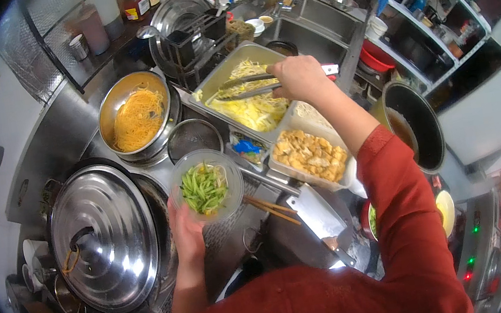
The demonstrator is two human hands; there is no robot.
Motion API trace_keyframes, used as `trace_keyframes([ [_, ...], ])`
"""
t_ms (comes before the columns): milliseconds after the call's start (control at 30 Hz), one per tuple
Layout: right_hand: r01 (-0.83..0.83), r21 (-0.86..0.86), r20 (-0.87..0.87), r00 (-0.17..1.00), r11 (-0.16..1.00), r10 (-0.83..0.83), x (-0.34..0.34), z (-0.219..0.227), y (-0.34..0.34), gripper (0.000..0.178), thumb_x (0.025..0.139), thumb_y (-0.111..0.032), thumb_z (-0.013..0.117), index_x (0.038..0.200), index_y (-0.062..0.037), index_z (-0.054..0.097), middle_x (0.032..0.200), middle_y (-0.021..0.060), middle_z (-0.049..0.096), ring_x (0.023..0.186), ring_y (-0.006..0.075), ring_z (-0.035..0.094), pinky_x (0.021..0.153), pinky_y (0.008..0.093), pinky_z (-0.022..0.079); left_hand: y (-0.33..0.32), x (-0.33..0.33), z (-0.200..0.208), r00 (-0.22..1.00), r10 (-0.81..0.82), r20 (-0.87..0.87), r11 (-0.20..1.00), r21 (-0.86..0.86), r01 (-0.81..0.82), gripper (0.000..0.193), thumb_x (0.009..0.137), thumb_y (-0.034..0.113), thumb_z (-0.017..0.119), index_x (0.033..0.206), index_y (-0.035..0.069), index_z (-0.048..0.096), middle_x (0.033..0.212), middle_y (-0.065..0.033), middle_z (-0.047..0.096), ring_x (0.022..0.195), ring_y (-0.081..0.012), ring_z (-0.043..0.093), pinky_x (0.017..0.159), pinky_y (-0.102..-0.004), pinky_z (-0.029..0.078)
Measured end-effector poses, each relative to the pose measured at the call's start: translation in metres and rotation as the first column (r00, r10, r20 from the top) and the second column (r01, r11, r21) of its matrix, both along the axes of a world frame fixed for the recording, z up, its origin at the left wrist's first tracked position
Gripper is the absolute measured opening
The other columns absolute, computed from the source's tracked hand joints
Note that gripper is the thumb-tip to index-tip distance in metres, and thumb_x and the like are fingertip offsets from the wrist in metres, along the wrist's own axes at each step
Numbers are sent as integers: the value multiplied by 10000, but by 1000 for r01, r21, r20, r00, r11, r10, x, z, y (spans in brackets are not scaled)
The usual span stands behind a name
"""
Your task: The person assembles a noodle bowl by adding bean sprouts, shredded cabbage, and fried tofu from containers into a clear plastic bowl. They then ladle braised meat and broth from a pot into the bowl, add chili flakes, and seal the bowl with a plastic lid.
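My left hand (188,232) holds up a clear round plastic tub (237,187) by its near side. Green shredded vegetable, perhaps cucumber (203,188), lies in the tub with some paler strands under it. My right hand (302,79) is closed around metal tongs (248,92). The tongs' tips reach into a rectangular steel tray (218,76), over pale bean sprouts (248,69) and yellowish shredded vegetable (258,112). Whether the tips pinch anything is hard to see. Next to the tray, a white container (292,173) holds fried tofu-like chunks (308,152).
At the left stands a large lidded pot (107,236). Behind it, a steel bowl (108,122) holds orange noodles (140,121). A cleaver (319,214) and chopsticks (275,210) lie near my body. A sieve (194,138) sits behind the tub. At right is a deep pot (427,123); a sink (316,33) lies beyond.
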State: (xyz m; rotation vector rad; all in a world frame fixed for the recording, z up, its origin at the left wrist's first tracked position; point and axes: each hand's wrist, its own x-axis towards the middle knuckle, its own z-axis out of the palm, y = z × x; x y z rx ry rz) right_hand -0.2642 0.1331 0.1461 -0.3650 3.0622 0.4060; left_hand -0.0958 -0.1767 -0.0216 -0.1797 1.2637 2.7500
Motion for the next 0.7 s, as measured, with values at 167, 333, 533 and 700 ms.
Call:
trace_keyframes([
  [167,-63,-139,-46,997,988,57,-38,-31,-41,494,742,-430,779,1145,-161,684,924,111,717,882,308,692,745,421,548,-11,-24,-12,999,28,-37,998,-59,-30,520,982,187,447,1466,39,330,1433,-124,443,1321,-264,452,1081,-438,398],
  [333,21,157,11,1000,987,-23,-51,-26,-26,365,731,-353,792,1019,-147,705,879,101,715,860,283,700,728,399,553,-15,-44,-16,992,-3,-124,1000,-30,0,530,976,207,438,1467,39,329,1439,-131,426,1325,-266,442,1091,-429,385],
  [533,-166,129,-9,986,978,168,-64,-28,13,215,726,-252,773,887,-116,729,832,72,715,822,259,711,678,369,550,-8,-48,-15,996,27,90,1000,6,-28,663,896,269,571,1473,49,328,1454,-137,414,1331,-294,434,1092,-456,385],
  [700,-234,82,55,972,969,230,-76,-62,-13,164,759,-185,730,893,-89,722,849,100,708,835,284,703,705,376,552,1,-53,-22,993,20,116,1000,5,-21,750,855,278,610,1495,46,297,1452,-127,419,1329,-286,434,1097,-453,370],
])
